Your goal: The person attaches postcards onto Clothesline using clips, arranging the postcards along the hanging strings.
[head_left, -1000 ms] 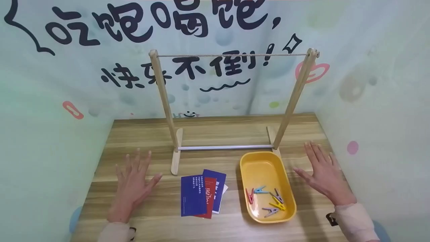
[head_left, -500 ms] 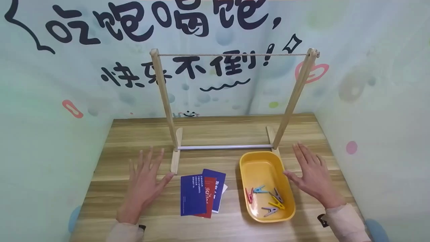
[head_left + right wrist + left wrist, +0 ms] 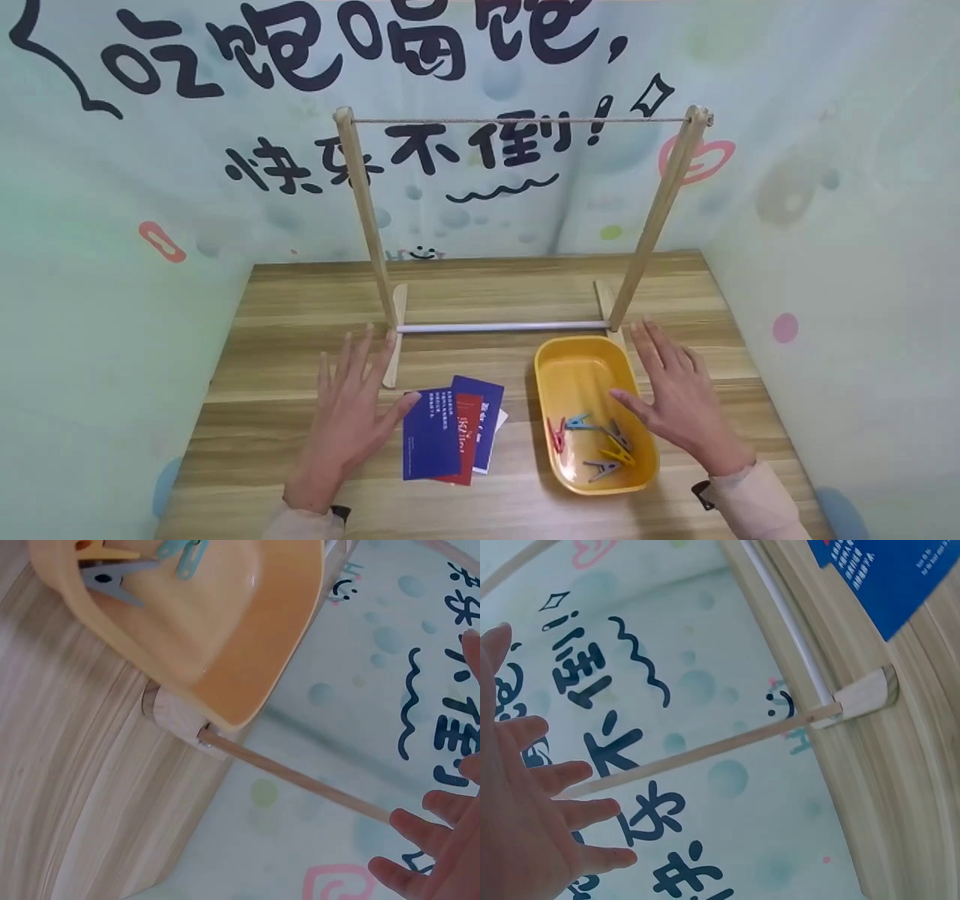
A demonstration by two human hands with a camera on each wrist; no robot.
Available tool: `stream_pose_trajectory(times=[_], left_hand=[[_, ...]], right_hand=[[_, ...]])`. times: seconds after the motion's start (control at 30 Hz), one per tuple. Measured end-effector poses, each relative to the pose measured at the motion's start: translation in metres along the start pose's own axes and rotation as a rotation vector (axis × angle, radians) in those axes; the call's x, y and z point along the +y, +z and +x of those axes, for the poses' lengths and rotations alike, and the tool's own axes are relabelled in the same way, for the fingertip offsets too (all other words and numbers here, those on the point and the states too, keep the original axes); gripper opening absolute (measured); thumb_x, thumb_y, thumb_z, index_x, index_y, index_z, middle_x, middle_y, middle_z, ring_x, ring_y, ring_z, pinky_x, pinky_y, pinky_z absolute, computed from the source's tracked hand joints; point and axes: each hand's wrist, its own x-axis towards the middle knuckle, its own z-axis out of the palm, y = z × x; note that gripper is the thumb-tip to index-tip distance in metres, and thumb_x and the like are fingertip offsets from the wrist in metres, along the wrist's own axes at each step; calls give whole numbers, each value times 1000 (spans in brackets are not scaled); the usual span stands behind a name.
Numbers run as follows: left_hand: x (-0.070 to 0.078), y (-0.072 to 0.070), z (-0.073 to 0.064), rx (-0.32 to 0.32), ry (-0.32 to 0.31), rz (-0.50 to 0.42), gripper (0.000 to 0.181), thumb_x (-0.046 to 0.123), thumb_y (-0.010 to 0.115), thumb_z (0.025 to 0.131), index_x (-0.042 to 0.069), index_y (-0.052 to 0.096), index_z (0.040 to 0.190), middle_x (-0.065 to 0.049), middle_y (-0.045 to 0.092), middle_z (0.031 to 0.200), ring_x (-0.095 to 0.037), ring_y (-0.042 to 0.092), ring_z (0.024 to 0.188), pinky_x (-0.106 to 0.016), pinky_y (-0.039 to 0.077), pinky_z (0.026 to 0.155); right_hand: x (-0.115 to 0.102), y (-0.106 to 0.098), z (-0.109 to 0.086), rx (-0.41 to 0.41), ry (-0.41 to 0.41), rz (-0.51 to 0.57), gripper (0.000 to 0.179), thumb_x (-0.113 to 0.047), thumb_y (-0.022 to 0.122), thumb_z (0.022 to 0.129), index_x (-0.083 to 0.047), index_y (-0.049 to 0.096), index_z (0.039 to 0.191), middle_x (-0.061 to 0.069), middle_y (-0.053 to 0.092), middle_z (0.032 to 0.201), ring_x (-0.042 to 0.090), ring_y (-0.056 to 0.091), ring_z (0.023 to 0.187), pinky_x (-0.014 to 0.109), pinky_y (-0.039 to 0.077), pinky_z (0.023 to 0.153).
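Note:
My left hand (image 3: 349, 420), fingers spread and holding nothing, hovers left of a small fanned stack of cards (image 3: 431, 435). Its thumb tip overlaps the top blue card's upper left corner in the head view. A red card (image 3: 469, 427) and another blue card show beneath. My right hand (image 3: 679, 405) is also spread and holds nothing, at the right side of a yellow tray (image 3: 544, 375), its thumb over the tray's rim. Inside the tray lie several small clothespins: a red one (image 3: 557, 435), a blue one (image 3: 579, 421), a yellow one (image 3: 619, 452) and grey ones (image 3: 602, 470).
Behind the cards and tray stands a wooden frame with two posts (image 3: 367, 217), a string (image 3: 517, 121) stretched between their tops and a white rod (image 3: 502, 328) low down. The wood-grain table (image 3: 480, 289) ends at a printed cloth wall (image 3: 480, 225), with side walls left and right.
Both hands have moved inward: the left one rightward to the cards, the right one leftward to the tray's edge. Cards, tray and frame have stayed in place.

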Motion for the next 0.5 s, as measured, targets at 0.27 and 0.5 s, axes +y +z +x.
stream_pose_trajectory(times=[0.27, 0.5], left_hand=[[19, 10, 0, 0, 8, -73, 83, 55, 57, 96, 20, 20, 161, -15, 15, 169, -43, 13, 154, -68, 15, 122], [41, 26, 4, -3, 64, -138, 85, 57, 55, 95, 19, 18, 161, -14, 15, 169, -39, 17, 155, -66, 16, 123]], right_hand=[[-17, 8, 0, -46, -16, 1, 94, -50, 73, 84, -6, 32, 155, 22, 41, 155, 46, 58, 121, 63, 44, 101], [-27, 17, -1, -61, -57, -1, 91, -50, 72, 85, -6, 34, 155, 23, 46, 152, 43, 59, 119, 61, 46, 98]])
